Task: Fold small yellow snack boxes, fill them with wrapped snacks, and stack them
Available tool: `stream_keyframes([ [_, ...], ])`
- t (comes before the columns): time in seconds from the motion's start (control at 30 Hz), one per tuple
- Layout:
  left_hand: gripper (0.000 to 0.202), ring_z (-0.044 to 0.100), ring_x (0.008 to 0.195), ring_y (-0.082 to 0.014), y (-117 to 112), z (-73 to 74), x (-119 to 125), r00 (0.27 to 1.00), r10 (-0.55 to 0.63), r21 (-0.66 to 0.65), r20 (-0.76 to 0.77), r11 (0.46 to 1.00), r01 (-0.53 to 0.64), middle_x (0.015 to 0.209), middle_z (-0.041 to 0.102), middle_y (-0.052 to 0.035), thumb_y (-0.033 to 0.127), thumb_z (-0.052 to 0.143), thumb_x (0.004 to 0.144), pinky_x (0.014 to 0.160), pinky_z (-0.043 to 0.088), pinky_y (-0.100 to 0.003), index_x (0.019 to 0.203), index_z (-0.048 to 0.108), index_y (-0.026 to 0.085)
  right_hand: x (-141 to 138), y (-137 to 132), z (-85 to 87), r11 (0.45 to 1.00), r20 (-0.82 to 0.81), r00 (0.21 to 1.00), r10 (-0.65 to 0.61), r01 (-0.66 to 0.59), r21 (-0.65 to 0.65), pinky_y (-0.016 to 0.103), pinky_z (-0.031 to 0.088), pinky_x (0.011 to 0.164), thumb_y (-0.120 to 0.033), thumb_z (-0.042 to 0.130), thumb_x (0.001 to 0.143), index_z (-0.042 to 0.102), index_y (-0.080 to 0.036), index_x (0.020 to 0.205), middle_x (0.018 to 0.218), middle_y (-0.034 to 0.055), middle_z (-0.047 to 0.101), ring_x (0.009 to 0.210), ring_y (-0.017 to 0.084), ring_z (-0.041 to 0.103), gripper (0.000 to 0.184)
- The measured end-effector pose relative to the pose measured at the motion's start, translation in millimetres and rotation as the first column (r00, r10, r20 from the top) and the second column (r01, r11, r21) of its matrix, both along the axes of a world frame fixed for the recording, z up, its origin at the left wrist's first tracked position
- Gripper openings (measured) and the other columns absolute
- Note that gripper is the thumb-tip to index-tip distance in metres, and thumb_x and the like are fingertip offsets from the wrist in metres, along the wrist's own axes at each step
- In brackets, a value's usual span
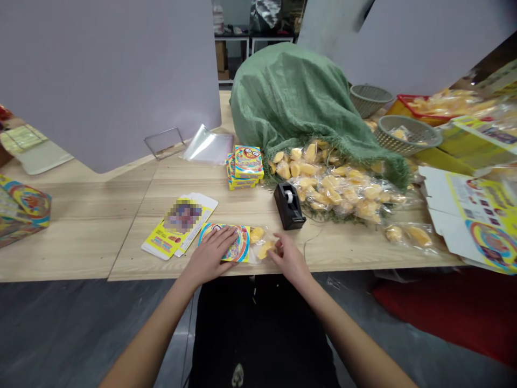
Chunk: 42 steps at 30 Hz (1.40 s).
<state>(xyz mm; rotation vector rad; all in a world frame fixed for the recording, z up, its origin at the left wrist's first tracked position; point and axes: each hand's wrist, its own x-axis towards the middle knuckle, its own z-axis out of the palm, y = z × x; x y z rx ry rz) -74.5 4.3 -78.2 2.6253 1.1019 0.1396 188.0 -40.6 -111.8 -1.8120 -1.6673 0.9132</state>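
Left hand (212,253) lies flat, fingers spread and gripping nothing, on a printed yellow box card (238,252) at 12 o'clock. Right hand (287,258), fingers curled, touches a clear bag of yellow fruit pieces (260,243) just beside the card. A black tape dispenser (289,206) stands at 1 o'clock, before a pile of bagged fruit (343,188).

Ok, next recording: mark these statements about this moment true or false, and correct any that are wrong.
The left hand lies on a colourful printed box. True.
The right hand grips the black tape dispenser. False: it is at a clear bag of yellow pieces, and the dispenser stands apart from it.
A green sack sits behind loose bags of yellow pieces. True.
The stack of printed boxes is on the floor. False: it stands on the wooden table.
A grey basket sits towards the table's right. True.
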Motion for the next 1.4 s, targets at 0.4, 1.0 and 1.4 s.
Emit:
stream_keyframes([
  [0.4, 0.069, 0.027, 0.141, -0.0247, -1.0, 0.6, 0.4, 1.0, 0.015, -0.024, 0.007, 1.0, -0.014, 0.153, 0.031, -0.0073, 0.04, 0.058, 0.084, 0.116, 0.021, -0.046, 0.145, 0.031, 0.022, -19.5, 6.0, 1.6, 0.971, 0.334, 0.926, 0.177, -0.219, 0.094, 0.038, 0.054, 0.07, -0.034, 0.056, 0.088, 0.056, -0.023, 0.129, 0.099, 0.0117, 0.051, 0.081, 0.023, 0.058, 0.043],
  [1.0, 0.068, 0.031, 0.139, -0.0268, 8.3, -8.6, -3.0, 0.998, -0.053, 0.069, -0.025, 0.996, 0.054, 0.151, 0.035, -0.0088, 0.046, 0.052, 0.087, 0.113, 0.026, -0.049, 0.145, 0.029, 0.021, -60.7, 54.3, 22.7, 0.87, -0.794, 0.579, -0.188, -0.277, -0.409, 0.037, 0.055, 0.079, -0.044, 0.054, 0.082, 0.065, -0.015, 0.089, 0.086, 0.0087, 0.07, 0.081, 0.018, 0.068, 0.032],
  [1.4, 0.073, 0.039, 0.134, -0.0315, 19.2, -21.5, 1.6, 0.995, -0.097, 0.192, -0.03, 0.976, 0.101, 0.147, 0.04, -0.0099, 0.048, 0.057, 0.083, 0.109, 0.031, -0.052, 0.145, 0.027, 0.025, 234.2, 13.0, 56.0, 0.688, -0.093, 0.688, -0.719, 0.725, 0.042, 0.054, 0.03, 0.1, -0.02, 0.059, 0.077, 0.062, -0.019, 0.096, 0.127, 0.0159, 0.049, 0.131, 0.036, 0.029, 0.019],
])
